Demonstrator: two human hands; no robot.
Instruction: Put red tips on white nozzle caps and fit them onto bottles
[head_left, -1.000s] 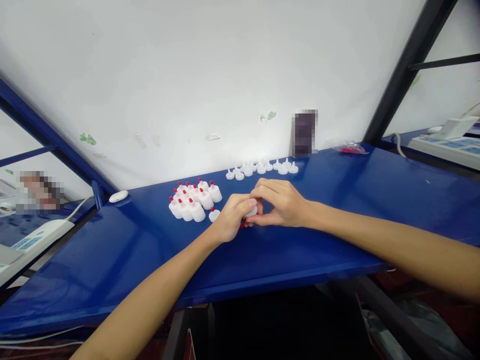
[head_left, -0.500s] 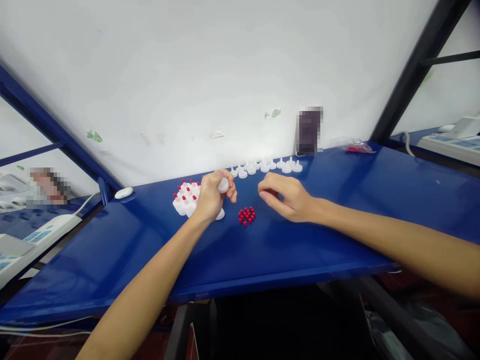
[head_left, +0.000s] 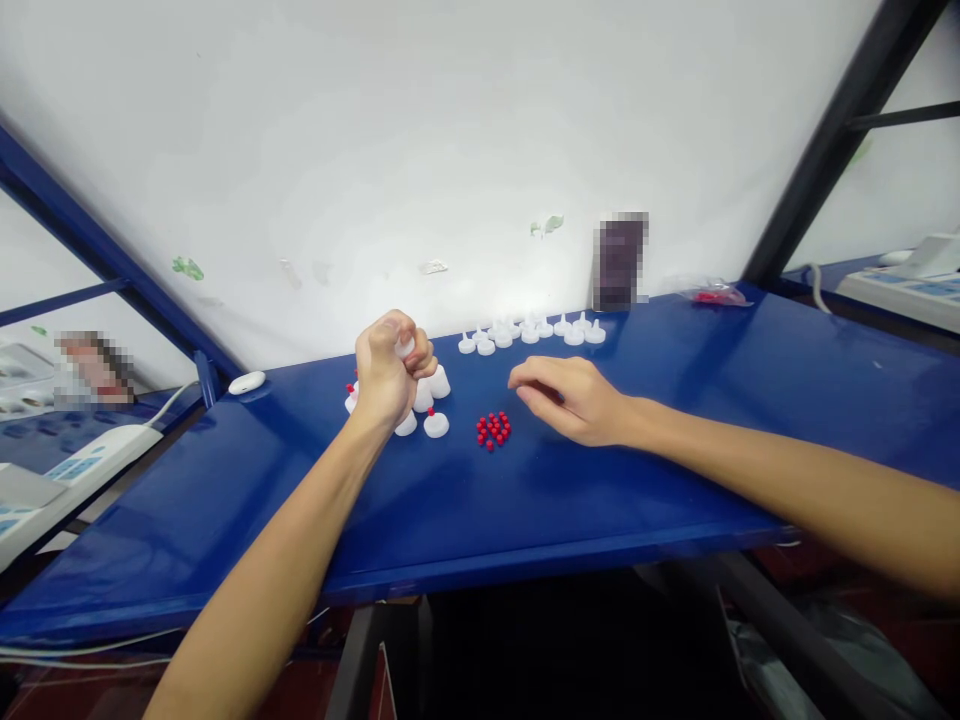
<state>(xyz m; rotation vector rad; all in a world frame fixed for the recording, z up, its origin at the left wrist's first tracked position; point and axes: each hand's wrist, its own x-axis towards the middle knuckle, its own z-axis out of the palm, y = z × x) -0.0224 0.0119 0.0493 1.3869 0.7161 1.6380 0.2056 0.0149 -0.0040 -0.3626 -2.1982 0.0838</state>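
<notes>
My left hand (head_left: 386,368) is closed round a small white bottle (head_left: 405,347), only the end of which shows between the fingers. Under and beside that hand stand white bottles (head_left: 433,384); it hides most of the group. A white nozzle cap (head_left: 436,424) with a red tip rests on the table just right of them. My right hand (head_left: 562,398) hovers over the table with its fingers curled in and thumb near the forefinger; whatever they may hold is hidden. Between the hands is a small heap of red tip caps (head_left: 493,431).
White nozzle caps (head_left: 501,335) stand in a row along the wall on the blue table (head_left: 570,510). A blurred dark phone-like object (head_left: 619,262) leans at the back. A clear bag (head_left: 716,295) with red pieces lies back right, and a white oval case (head_left: 247,383) back left.
My left hand has moved left and slightly up with the white bottle, uncovering the red-tipped cap and some white bottles. My right hand has shifted only slightly.
</notes>
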